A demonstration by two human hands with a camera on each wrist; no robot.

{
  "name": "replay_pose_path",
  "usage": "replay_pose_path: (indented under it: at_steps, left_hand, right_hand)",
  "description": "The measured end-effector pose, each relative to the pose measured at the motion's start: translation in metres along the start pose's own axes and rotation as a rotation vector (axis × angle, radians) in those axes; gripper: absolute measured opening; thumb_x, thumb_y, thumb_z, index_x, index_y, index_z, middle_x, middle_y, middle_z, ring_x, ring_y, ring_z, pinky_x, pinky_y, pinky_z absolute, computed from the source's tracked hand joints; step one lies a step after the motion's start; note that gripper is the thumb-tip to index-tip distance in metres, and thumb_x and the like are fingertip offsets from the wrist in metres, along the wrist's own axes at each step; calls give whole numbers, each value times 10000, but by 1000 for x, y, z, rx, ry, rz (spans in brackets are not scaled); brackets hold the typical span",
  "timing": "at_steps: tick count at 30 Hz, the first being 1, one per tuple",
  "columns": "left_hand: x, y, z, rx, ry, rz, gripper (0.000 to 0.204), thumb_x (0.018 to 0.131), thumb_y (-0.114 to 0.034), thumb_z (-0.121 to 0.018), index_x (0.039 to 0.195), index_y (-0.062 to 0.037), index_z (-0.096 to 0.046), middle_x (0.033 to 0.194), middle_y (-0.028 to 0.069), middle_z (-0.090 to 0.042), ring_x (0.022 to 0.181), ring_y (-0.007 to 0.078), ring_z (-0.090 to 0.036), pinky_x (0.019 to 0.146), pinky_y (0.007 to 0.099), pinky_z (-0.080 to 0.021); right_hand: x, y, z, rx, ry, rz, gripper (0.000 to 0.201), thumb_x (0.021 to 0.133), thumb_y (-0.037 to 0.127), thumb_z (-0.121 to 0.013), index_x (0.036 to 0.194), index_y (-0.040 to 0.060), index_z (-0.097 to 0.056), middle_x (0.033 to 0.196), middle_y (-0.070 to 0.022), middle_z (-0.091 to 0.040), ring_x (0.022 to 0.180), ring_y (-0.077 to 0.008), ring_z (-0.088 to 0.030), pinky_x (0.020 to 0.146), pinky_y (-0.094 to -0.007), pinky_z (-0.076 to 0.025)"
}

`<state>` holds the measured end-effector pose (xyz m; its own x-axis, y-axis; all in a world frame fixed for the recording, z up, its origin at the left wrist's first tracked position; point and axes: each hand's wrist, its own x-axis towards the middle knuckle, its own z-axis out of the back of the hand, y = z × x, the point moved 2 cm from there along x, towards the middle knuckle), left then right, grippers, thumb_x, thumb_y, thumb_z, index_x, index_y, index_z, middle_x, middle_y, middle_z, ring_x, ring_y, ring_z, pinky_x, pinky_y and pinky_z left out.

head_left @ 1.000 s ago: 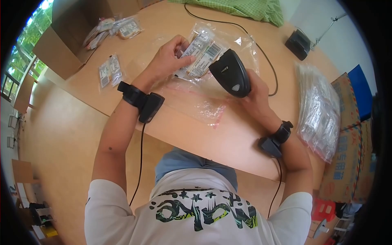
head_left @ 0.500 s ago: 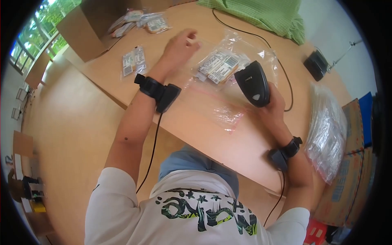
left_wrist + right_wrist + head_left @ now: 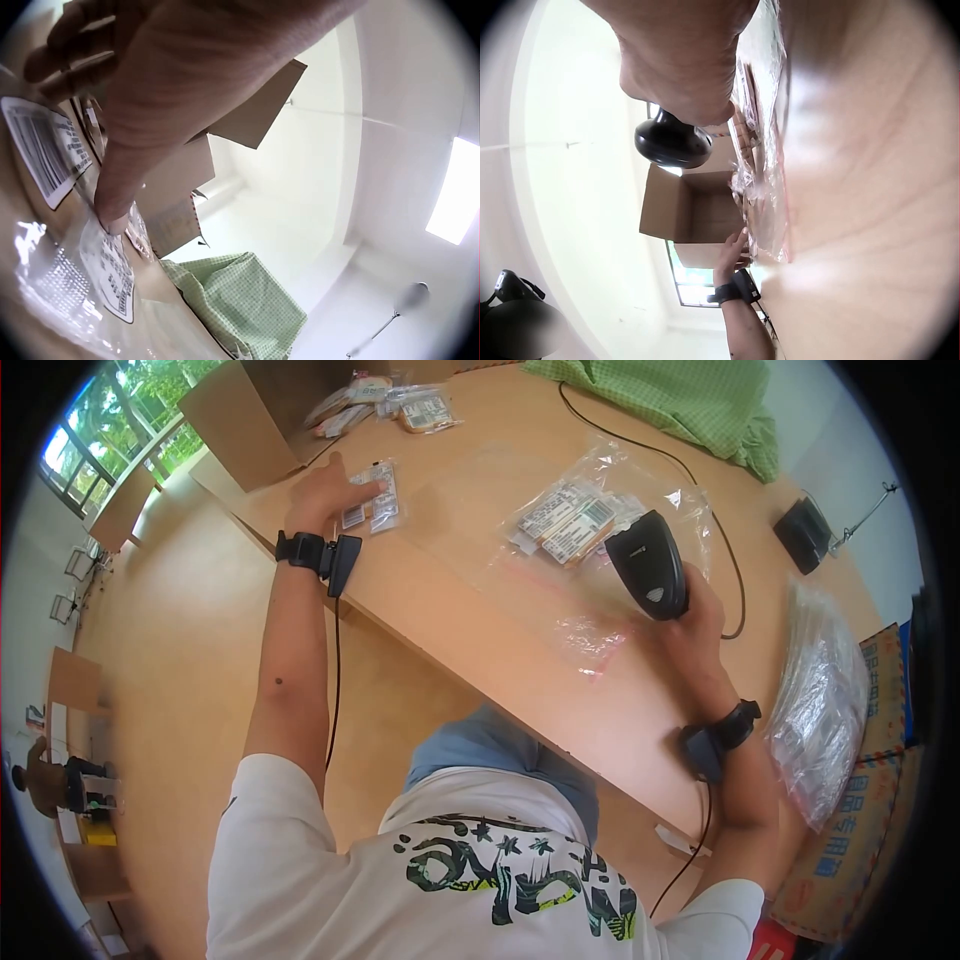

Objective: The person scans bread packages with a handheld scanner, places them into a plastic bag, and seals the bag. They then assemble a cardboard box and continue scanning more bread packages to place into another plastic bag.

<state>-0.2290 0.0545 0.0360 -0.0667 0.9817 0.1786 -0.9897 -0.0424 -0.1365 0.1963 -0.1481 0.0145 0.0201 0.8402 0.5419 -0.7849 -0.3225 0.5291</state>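
Note:
My left hand [image 3: 322, 495] is over a small clear packet with a barcode label [image 3: 383, 500] at the table's left side. In the left wrist view the thumb [image 3: 115, 206] lies on the plastic between the packet's labels, with the other fingers spread apart from it. My right hand [image 3: 695, 622] grips a black handheld barcode scanner [image 3: 648, 565] by its handle. Just left of the scanner, labelled packets [image 3: 572, 520] lie on a larger clear plastic bag [image 3: 606, 460]. The scanner's head also shows in the right wrist view, below the gripping fingers.
An open cardboard box [image 3: 235, 425] stands at the far left, with several packets [image 3: 425, 412] by its opening. A stack of clear bags [image 3: 822, 700] lies at the right edge. Green checked cloth [image 3: 680, 405] and a black cable [image 3: 735, 560] are at the back.
My left hand has let go of the packets in the middle and moved left to the single packet. The right hand still holds the scanner. The head view has shifted.

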Motion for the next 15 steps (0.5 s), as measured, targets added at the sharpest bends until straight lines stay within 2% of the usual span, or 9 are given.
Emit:
replay_pose_path:
  at_steps: [2,5,8,11,14,15]
  left_hand:
    - [3,-6,2,-28,57,6,1072,666,-627,-691,1383,93,-350,1235,292,-560,1111,367,-585,942,382,-465]
    - [32,4,-30,-107,19,-131,1066,651,-590,-721,1400,67,-343,1300,310,-503,1157,357,-554,963,375,-452]
    - [35,-25,-3,145,133,-227,1019,655,-544,-736,1418,11,-353,1360,299,-451,1231,339,-499,1009,368,-417]
    - [116,-14,-63,190,153,-865,928,681,-507,-729,1406,-33,-394,1362,274,-461,1263,332,-470,1042,376,-385]
    - [50,-53,5,-255,677,-537,837,727,-499,-703,1378,-46,-434,1347,250,-483,1250,344,-476,1057,394,-369]
    - [54,-56,5,-81,586,-592,826,733,-507,-698,1369,-42,-445,1342,241,-491,1242,340,-481,1047,388,-375]
  right_hand:
    - [0,-2,-1,-8,-13,4,486,664,56,-774,1116,59,-594,964,-134,-659,878,-286,-657,772,-324,-500]
    - [0,-6,-1,-8,-25,-3,479,670,55,-768,1116,61,-595,965,-134,-659,878,-284,-658,775,-322,-500]
    - [0,-5,-1,9,-17,-13,483,669,59,-771,1119,62,-597,966,-131,-661,879,-282,-658,776,-320,-500]
    - [0,-2,-1,24,3,-9,506,654,68,-788,1123,65,-598,967,-129,-661,880,-278,-658,777,-319,-501]
    - [0,1,2,25,15,9,532,634,78,-806,1125,71,-601,974,-125,-660,883,-274,-656,774,-321,-502]
    - [1,2,2,37,19,19,540,627,80,-811,1125,73,-601,977,-123,-659,883,-275,-655,772,-323,-502]
